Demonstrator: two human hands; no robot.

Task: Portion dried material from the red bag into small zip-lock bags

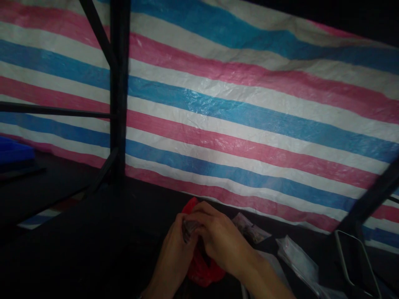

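Low in the head view, my left hand (175, 250) and my right hand (220, 237) meet with bent fingers. Between them is a small greyish, shiny item (189, 226), perhaps clear plastic; the fingers cover most of it, and its kind is unclear. Both hands are closed around it. A red plastic bag (205, 272) lies right under them, part of it showing beyond the fingertips. To the right of my right hand lies a clear packet with small dark contents (252, 230).
Further right on the dark tabletop (149, 207) lie a clear plastic bag (297, 257) and a phone-like object with a pale rim (358, 263). Behind hangs a striped tarp (243, 124). A black post (119, 91) stands left, a blue tray (15, 150) beyond it.
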